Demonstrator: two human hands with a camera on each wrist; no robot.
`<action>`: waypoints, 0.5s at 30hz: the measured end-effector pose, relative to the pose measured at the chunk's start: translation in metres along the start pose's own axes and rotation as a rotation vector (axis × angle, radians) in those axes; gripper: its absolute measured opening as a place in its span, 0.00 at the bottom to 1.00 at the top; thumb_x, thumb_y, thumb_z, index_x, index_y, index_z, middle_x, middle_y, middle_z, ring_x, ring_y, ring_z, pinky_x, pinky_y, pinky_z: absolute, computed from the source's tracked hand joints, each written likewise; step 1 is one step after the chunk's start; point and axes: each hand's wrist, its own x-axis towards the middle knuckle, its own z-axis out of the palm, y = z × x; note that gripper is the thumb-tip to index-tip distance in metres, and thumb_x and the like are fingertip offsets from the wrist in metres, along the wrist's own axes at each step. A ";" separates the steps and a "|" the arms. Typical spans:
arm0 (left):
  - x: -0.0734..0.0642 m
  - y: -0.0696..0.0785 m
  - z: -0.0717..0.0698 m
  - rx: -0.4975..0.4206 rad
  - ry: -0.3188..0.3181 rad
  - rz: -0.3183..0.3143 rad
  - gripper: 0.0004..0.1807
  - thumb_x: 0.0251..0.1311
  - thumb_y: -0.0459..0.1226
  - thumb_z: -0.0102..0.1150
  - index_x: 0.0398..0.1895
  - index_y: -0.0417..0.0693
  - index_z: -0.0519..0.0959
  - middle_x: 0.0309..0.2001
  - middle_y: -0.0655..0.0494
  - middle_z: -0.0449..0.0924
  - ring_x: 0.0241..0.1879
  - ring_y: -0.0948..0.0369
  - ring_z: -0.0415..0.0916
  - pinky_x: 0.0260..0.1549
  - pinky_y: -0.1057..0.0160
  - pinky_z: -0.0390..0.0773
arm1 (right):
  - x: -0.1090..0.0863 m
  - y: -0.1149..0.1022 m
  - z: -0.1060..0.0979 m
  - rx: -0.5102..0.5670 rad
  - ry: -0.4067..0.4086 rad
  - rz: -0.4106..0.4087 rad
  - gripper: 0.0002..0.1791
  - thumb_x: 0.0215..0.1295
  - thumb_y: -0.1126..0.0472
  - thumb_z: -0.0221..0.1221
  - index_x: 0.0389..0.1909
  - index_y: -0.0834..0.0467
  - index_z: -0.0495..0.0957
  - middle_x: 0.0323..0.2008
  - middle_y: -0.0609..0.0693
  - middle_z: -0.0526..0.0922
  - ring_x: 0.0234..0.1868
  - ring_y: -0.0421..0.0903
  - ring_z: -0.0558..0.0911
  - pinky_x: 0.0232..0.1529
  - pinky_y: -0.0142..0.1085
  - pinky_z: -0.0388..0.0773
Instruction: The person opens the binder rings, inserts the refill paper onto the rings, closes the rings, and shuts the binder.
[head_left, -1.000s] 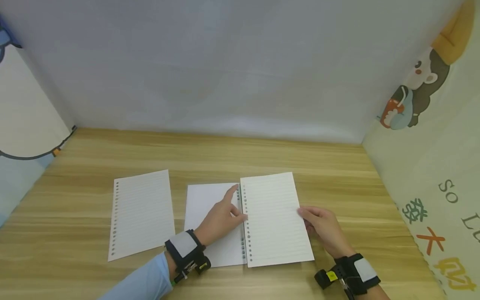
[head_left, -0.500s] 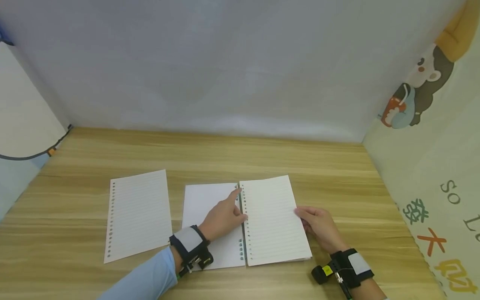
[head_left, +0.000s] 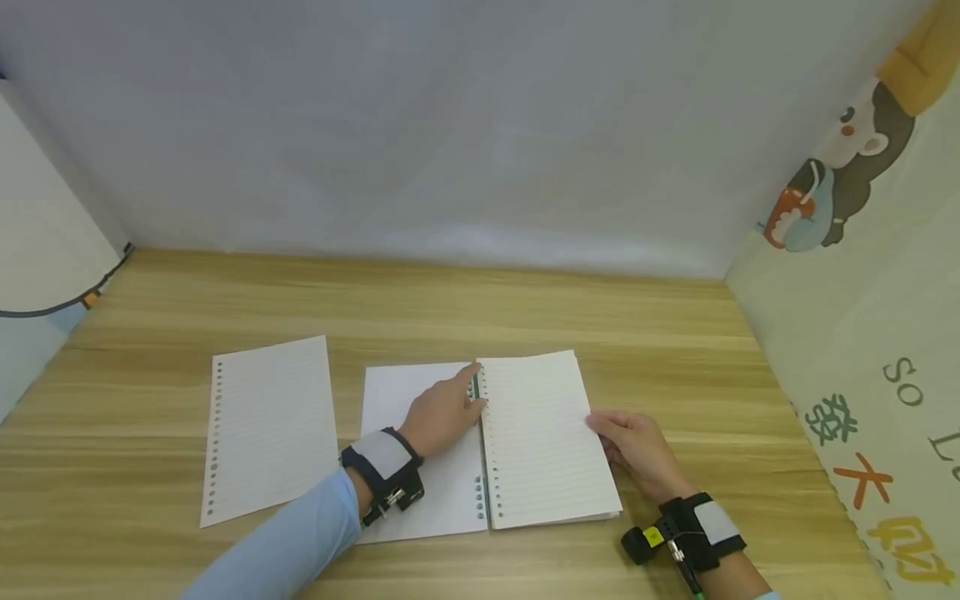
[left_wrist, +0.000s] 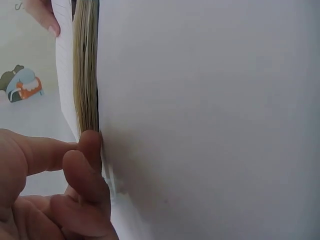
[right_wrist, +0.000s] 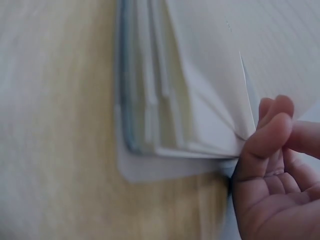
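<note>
Lined paper [head_left: 547, 450] on the notebook's [head_left: 438, 504] right half looks light and bendy, so hold its edges, where the right hand [head_left: 637, 454] pinches and the left hand [head_left: 438, 418], pointer and thumb apart, touches.

Rm behind ntbk [head_left: 543, 442]; sleeve [head_left: 281, 533] blocks nr-L.

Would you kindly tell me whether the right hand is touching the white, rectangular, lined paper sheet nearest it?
Touching: the head view shows the right hand pinching the sheet at its right edge.
</note>
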 end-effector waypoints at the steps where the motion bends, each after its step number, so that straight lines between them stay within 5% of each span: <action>1: 0.001 -0.001 0.000 0.006 -0.005 -0.004 0.31 0.65 0.42 0.51 0.69 0.43 0.58 0.17 0.58 0.71 0.18 0.63 0.68 0.18 0.67 0.65 | 0.000 0.000 0.000 0.000 0.000 0.000 0.23 0.68 0.57 0.53 0.56 0.71 0.71 0.36 0.48 0.83 0.34 0.39 0.79 0.36 0.29 0.77; 15: 0.009 -0.001 0.001 0.083 -0.031 -0.039 0.30 0.66 0.44 0.49 0.68 0.44 0.60 0.19 0.55 0.72 0.22 0.62 0.69 0.23 0.67 0.66 | 0.004 0.002 0.001 -0.077 0.026 0.016 0.20 0.64 0.59 0.57 0.49 0.71 0.76 0.22 0.45 0.78 0.23 0.38 0.74 0.24 0.30 0.74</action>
